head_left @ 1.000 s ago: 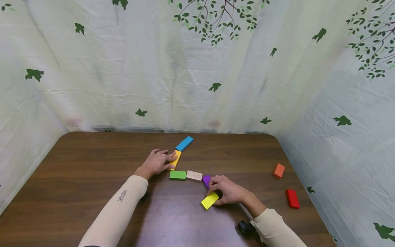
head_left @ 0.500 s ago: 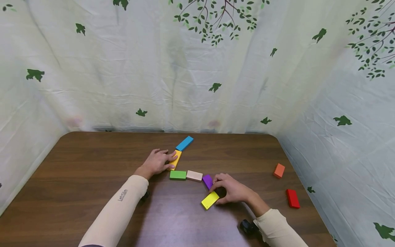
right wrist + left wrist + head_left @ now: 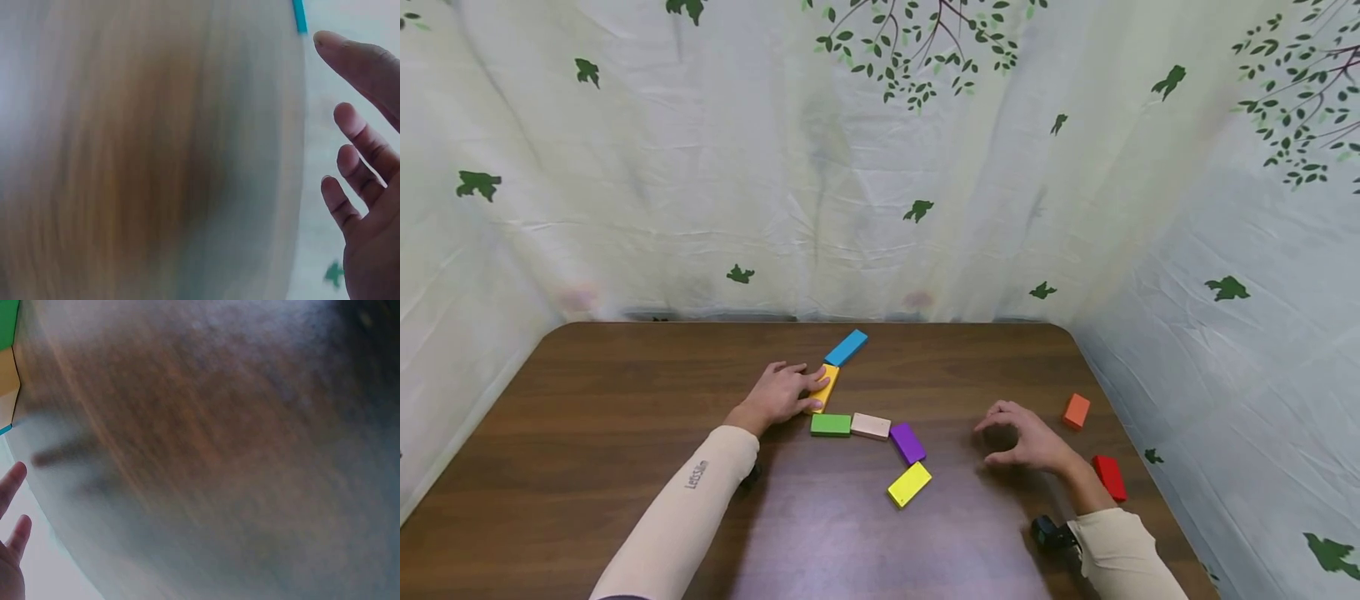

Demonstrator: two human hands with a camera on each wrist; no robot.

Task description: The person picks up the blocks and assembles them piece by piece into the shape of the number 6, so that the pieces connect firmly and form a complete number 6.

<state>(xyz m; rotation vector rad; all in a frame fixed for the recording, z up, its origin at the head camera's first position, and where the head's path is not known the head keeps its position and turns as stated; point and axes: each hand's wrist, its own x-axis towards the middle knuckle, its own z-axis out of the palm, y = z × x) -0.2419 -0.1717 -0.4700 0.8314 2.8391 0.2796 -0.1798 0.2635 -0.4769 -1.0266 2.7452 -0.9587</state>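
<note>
My left hand (image 3: 777, 394) rests at the amber-yellow wooden block (image 3: 827, 387), thumb and fingertips lying on it. Two fingers (image 3: 12, 484) stick out straight in the left wrist view. Beyond the amber block lies a blue block (image 3: 846, 347); on its near side is a green block (image 3: 831, 426). A pale wood block (image 3: 871, 427), a purple block (image 3: 907, 443) and a bright yellow block (image 3: 910, 484) carry the zigzag line on to the right. My right hand (image 3: 1026, 437) is over the table between that line and the red block (image 3: 1109, 477), fingers loosely curved, holding nothing.
An orange block (image 3: 1076, 412) lies near the right edge of the brown wooden table (image 3: 625, 467), beyond the red one. White curtains (image 3: 760, 192) with leaf prints stand behind and beside the table. A dark wrist camera (image 3: 1051, 533) sits under the right wrist.
My right hand has let go of the bright yellow block and moved right, its fingers spread wider. The bright yellow block stays by the purple one. My left hand has not moved.
</note>
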